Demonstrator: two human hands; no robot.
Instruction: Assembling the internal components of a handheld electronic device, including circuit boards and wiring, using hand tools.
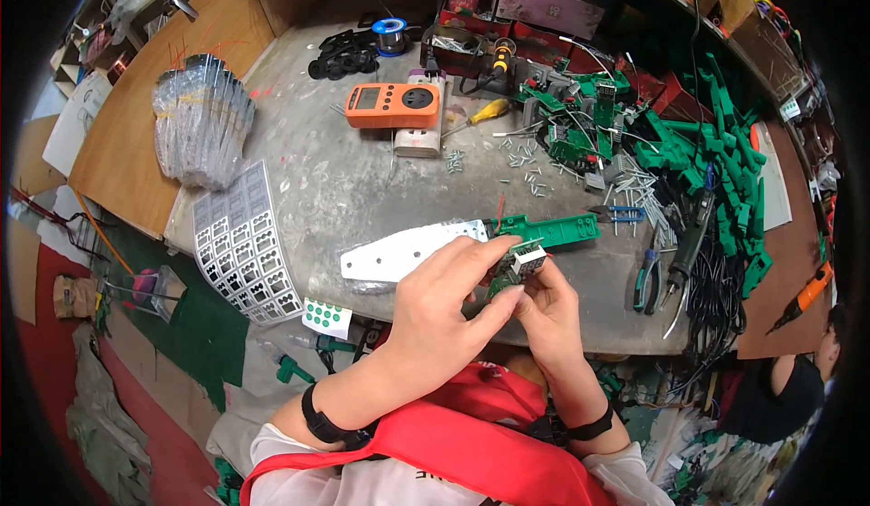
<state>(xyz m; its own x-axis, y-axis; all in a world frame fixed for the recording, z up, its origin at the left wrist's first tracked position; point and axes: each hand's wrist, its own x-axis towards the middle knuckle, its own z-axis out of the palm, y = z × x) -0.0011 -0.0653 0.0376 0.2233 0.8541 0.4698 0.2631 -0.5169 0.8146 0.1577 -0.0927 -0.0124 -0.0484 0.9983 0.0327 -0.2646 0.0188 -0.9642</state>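
Above the front edge of the bench, my left hand (444,289) and my right hand (550,311) both pinch a small green circuit board (503,281). A block-shaped display part (528,260) with a pale side sits on the board and faces up between my fingers. Just beyond my fingertips lies a green plastic handle shell (571,229), its hollow side up. A white blade-shaped plate (379,254) with several holes extends left from the shell, partly behind my left hand. A thin red wire (501,207) rises where plate and shell meet.
An orange meter (394,106) rests on a power strip (417,139). Loose screws (521,154), a yellow screwdriver (488,112), pliers (647,281), an electric screwdriver (686,252) and green shells (716,144) lie around. Bagged plates (201,121) and a sticker sheet (245,243) are left.
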